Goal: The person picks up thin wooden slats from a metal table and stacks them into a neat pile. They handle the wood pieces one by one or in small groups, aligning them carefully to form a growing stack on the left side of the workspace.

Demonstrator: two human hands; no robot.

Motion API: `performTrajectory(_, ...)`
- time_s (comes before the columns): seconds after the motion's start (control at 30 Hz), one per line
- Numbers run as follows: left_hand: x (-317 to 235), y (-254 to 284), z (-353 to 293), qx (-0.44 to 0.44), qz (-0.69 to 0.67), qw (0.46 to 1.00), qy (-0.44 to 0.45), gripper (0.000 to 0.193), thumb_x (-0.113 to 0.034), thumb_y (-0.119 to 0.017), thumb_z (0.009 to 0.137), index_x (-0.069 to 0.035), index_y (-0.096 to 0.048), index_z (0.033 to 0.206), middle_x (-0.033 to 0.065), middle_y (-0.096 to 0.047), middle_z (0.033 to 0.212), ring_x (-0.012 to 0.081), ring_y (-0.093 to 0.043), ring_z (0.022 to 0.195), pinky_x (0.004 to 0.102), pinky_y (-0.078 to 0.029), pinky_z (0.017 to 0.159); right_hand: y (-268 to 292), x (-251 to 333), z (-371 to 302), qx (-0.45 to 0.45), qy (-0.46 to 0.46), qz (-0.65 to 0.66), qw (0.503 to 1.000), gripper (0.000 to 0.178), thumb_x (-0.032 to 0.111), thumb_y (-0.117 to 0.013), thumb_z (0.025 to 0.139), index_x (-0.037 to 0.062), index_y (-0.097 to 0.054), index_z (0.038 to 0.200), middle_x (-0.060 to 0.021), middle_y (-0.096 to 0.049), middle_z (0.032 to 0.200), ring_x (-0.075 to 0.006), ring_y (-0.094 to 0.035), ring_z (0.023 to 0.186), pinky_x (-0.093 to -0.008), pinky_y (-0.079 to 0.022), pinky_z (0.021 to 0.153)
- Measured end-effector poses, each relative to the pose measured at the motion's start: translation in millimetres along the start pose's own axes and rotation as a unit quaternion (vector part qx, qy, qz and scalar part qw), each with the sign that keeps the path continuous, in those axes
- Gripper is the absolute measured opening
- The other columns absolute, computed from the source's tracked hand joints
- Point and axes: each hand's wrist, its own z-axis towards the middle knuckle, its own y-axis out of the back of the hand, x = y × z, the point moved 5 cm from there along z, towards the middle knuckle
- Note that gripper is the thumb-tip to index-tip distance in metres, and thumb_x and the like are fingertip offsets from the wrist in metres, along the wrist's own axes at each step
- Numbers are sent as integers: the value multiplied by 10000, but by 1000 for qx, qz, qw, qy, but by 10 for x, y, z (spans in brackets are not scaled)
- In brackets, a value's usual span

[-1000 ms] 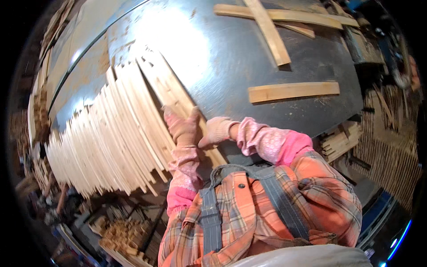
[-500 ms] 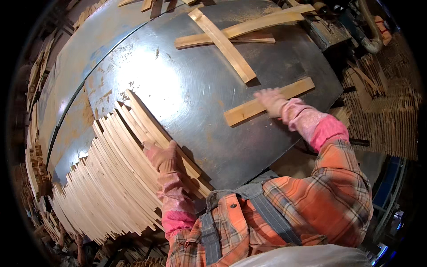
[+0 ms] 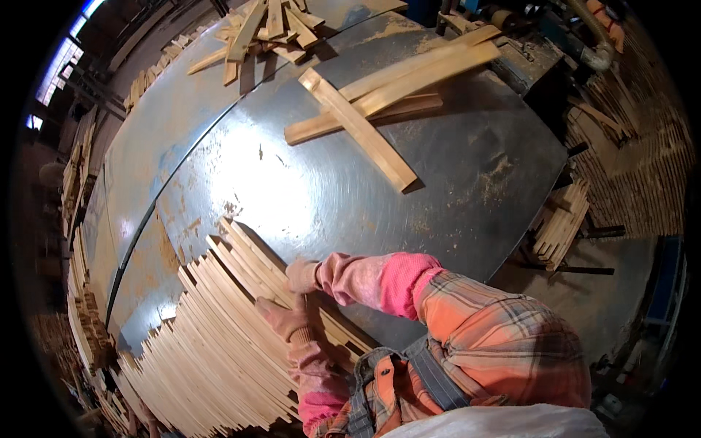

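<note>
A long row of pale wooden strips stands packed side by side on the metal table, at the lower left. My left hand, in a pinkish glove, lies across the strips near the row's right end, thumb and fingers apart. Just above it, my gloved right hand closes at the outer wooden strip on that end. My arm and hands cover part of the outer strips, and the right fingertips are partly hidden.
Several loose boards lie crossed on the far part of the metal table. A heap of short wood pieces sits at the far left. More strips are stacked beyond the right edge, near tall wood piles.
My right hand has moved left from the near board to the row's outer end. That board no longer lies at its former spot. The view has shifted, bringing more of the far heap into sight.
</note>
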Motion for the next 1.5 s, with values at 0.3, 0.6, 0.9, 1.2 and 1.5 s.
performTrajectory(0.3, 3, 14, -82, 34, 48, 998, 30, 1123, -448, -874, 722, 65, -336, 1563, 297, -332, 1612, 436, -357, 1484, 408, -324, 1223, 2823, -1654, -1276, -377, -256, -59, 888, 920, 374, -913, 714, 18, -459, 1431, -211, -598, 1386, -362, -647, 1218, -513, -549, 953)
performTrajectory(0.6, -118, -39, 42, 33, 42, 998, 39, 1147, -498, -875, 701, 68, -358, 1555, 299, -335, 1606, 434, -346, 1486, 419, -305, 1235, 1822, -1497, -1189, -294, -199, 134, 925, 527, 252, -656, 907, 63, -465, 1361, -244, -665, 1238, -427, -646, 1185, -542, -531, 971)
performTrajectory(0.9, -223, -47, 51, -9, 82, 993, 81, 1137, -523, -839, 760, 82, -315, 1568, 352, -427, 1529, 465, -424, 1432, 455, -370, 1186, -175, -407, -1416, 123, 147, 6, 981, 629, 315, -648, 894, 27, -513, 1437, -255, -660, 1247, -432, -646, 1164, -530, -512, 978)
performTrajectory(1.2, -326, -85, 57, -4, 53, 987, 151, 1180, -465, -879, 739, 28, -259, 1613, 266, -338, 1633, 420, -344, 1501, 408, -289, 1249, 4011, -2588, -867, -461, -200, -239, 831, 665, 280, -768, 838, 70, -506, 1413, -208, -631, 1292, -418, -622, 1225, -549, -510, 994)
performTrajectory(1.5, -163, -106, 9, -6, 69, 986, 149, 1114, -426, -844, 773, 30, -267, 1610, 278, -340, 1625, 444, -354, 1481, 445, -288, 1238, 4310, -2815, -1195, -190, -253, -300, 900, 843, 394, -864, 778, 94, -466, 1458, -126, -515, 1442, -359, -509, 1366, -544, -476, 1071)
